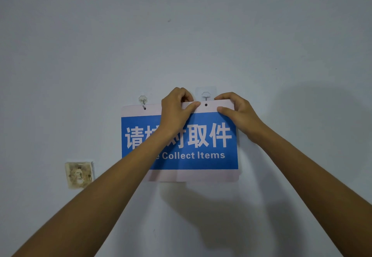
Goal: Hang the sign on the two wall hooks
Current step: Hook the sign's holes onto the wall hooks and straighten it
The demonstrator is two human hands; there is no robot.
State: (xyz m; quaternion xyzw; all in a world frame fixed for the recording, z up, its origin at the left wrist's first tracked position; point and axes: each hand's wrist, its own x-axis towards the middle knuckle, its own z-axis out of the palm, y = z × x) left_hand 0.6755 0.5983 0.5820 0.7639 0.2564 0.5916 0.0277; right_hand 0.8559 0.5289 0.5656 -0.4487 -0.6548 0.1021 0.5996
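Note:
A blue and white sign (209,139) with white characters and "Collect Items" lies flat against the wall. Its left hole sits on the left clear hook (143,101). Its right hole (206,105) lies just below the right clear hook (206,95), off the hook. My left hand (177,109) pinches the sign's top edge just left of that hole, thumb on the front. My right hand (235,111) grips the top right corner, thumb on the front. My forearms cover part of the sign's lettering.
A stained, worn wall plate (79,174) sits on the wall to the lower left of the sign. The rest of the pale wall around the hooks is bare, with a few small marks.

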